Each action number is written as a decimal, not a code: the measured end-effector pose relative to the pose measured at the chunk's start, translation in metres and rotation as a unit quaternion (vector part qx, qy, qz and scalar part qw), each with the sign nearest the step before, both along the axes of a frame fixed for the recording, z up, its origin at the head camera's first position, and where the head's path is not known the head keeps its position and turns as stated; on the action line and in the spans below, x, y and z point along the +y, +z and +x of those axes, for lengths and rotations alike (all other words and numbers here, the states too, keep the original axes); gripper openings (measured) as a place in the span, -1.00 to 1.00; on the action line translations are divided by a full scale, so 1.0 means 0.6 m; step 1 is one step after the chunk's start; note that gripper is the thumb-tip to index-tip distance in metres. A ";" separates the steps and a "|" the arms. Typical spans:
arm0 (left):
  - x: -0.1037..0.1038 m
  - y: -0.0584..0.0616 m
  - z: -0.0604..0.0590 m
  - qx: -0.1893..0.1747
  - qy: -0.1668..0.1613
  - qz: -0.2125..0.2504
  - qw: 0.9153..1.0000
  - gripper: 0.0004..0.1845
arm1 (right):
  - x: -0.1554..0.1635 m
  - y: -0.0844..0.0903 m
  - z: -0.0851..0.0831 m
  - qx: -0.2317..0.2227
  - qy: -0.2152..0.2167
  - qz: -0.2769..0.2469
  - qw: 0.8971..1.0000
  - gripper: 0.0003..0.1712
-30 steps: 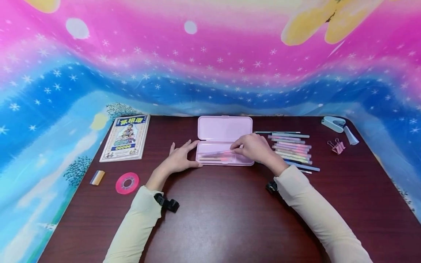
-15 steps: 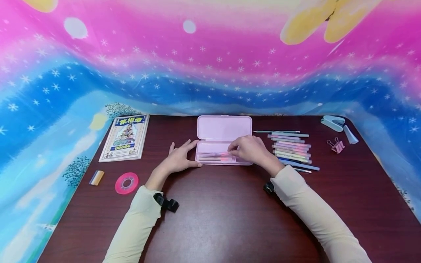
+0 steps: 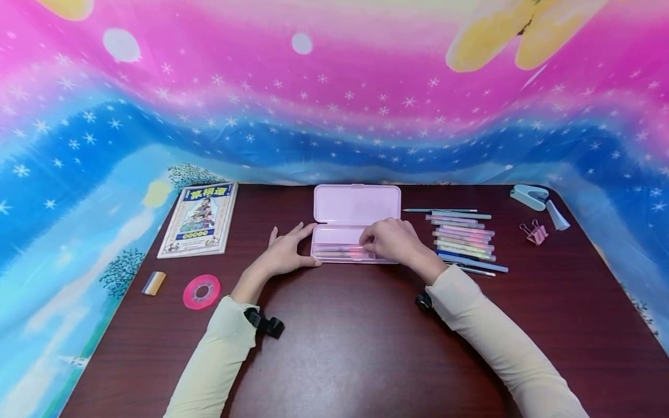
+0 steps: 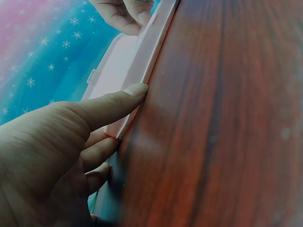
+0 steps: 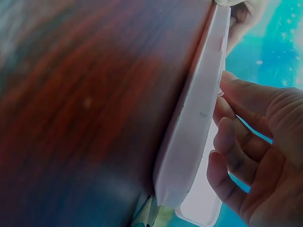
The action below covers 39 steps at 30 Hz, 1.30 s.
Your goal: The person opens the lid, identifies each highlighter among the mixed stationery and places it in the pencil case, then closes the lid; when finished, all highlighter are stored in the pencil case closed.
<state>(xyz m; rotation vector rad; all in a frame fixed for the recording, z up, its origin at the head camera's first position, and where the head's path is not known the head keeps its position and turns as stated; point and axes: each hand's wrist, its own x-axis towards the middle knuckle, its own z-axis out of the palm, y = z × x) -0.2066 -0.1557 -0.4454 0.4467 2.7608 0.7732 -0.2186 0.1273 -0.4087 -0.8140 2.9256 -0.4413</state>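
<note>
A pink pencil case (image 3: 358,203) lies with its lid raised at the far side of the table. My left hand (image 3: 282,253) holds its left end, with the thumb on the front wall and the fingers spread around the corner. Inside the case, my right hand (image 3: 394,241) pinches the right end of a slim pinkish pen (image 3: 334,248) between thumb and forefinger. More pens (image 3: 340,254) lie beside it in the front part. In the right wrist view the case's front wall (image 5: 194,127) hides most of the pen, and only a tip shows at the fingertips.
Several pastel pens (image 3: 462,232) and a pencil (image 3: 441,210) lie in a row right of the case. Beyond are a stapler (image 3: 530,197), a pale tapered piece (image 3: 558,215) and a pink binder clip (image 3: 535,233). At left: a book (image 3: 198,220), striped block (image 3: 154,283) and pink tape roll (image 3: 193,296).
My right hand has moved slightly left and toward me, lowering the pen from a slant to nearly level in the case. My left hand has stayed on the case's left end.
</note>
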 end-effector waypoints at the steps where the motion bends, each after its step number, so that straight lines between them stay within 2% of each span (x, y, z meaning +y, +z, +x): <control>1: 0.000 0.000 0.000 0.000 0.000 0.000 1.000 0.03 | -0.001 0.000 0.001 0.000 0.000 0.001 1.000 -0.91; 15: -0.001 0.001 0.000 0.002 -0.002 -0.005 1.000 0.03 | 0.001 -0.001 0.000 -0.007 0.002 -0.003 1.000 -0.88; 21: -0.001 0.001 0.001 0.005 -0.004 -0.003 1.000 0.04 | 0.011 0.003 -0.003 -0.037 -0.008 -0.045 0.998 -0.88; 27: 0.000 0.002 0.000 0.001 -0.002 -0.004 1.000 0.04 | 0.034 0.014 -0.012 -0.078 -0.034 -0.116 0.990 -0.85; 33: 0.001 0.002 0.000 0.000 -0.002 -0.004 1.000 0.04 | 0.074 0.027 -0.023 -0.079 -0.059 -0.165 0.981 -0.81; 39: 0.001 0.001 0.000 0.001 0.000 -0.003 1.000 0.04 | 0.133 0.044 -0.031 -0.107 -0.117 -0.199 0.967 -0.70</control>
